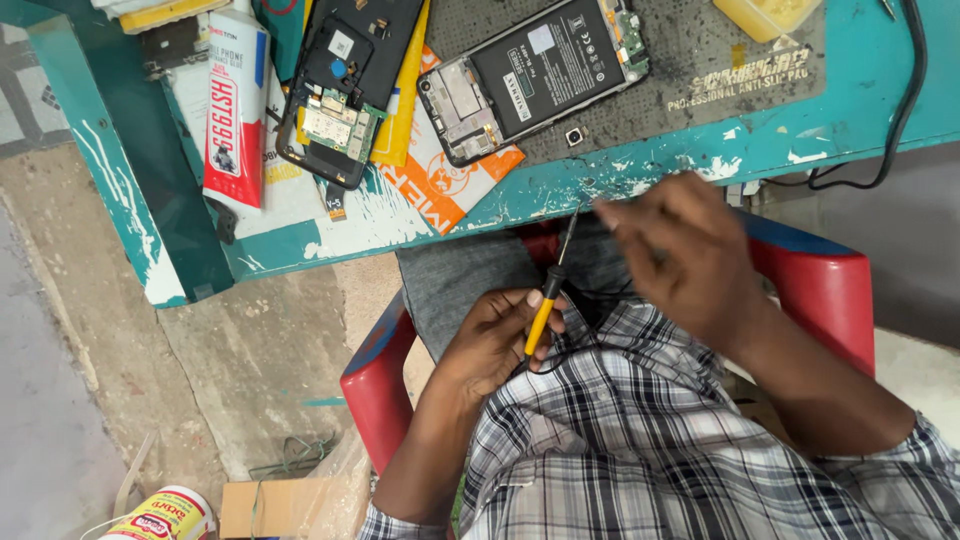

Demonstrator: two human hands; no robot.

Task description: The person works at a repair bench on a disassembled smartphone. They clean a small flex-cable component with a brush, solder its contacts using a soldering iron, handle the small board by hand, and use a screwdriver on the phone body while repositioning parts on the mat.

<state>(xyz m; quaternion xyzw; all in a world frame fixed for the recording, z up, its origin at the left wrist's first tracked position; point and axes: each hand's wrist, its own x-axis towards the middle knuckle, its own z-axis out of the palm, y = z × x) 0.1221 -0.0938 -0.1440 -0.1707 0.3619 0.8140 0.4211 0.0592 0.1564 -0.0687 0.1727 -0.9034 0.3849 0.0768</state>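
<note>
Head view: two hands [600,290], one screwdriver [546,300], two opened phones [450,75].

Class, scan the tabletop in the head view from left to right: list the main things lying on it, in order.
White glue tube → opened phone with green circuit board → opened phone with black battery → yellow container → black cable.

Your left hand [497,335] grips a slim soldering iron [548,292] (yellow handle, black collar, thin dark tip), tilted up toward your right hand's [680,255] blurred fingertips, just short of them.
</note>
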